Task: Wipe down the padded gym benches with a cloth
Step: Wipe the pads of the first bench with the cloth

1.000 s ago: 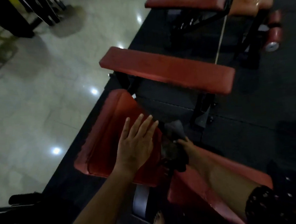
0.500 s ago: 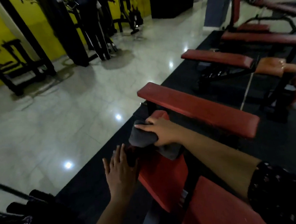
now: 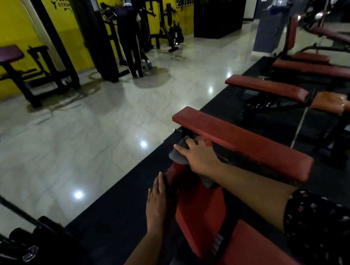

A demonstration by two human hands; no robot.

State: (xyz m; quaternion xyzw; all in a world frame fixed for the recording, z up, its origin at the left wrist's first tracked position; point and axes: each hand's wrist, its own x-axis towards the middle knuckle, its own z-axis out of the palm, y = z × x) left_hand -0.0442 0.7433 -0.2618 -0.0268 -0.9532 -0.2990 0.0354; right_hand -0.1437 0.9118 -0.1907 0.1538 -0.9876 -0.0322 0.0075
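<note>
Gym hall with a pale glossy tiled floor [image 3: 107,126] and a yellow painted wall [image 3: 7,24]. Black rubber matting [image 3: 117,208] carries a row of benches.

The right hand [image 3: 196,155] lies on the top end of the near bench's red padded inclined backrest [image 3: 200,209]. Its fingers [image 3: 184,148] curl over a crumpled grey cloth [image 3: 177,155], which sits beneath them and the palm, with a tail trailing back below the wrist. The left hand [image 3: 156,202] is flat, fingers straight and together, pressed against the backrest's side edge and holding nothing.

Step in hand, as judged: wiping the upper end of this backrest while the left hand steadies the pad. The next move probably calls for drawing the cloth back from the fingertips toward the red seat pad [image 3: 250,247], with even pressure and the cloth spread rather than bunched.

Just beyond the right fingertips stands a long red padded flat bench [image 3: 243,140], apart from the cloth. Further beyond it, more red padded benches [image 3: 266,87] await wiping. Far ahead of the fingers, a person in dark clothing [image 3: 130,38] stands among black weight machines [image 3: 99,44] by the wall.
</note>
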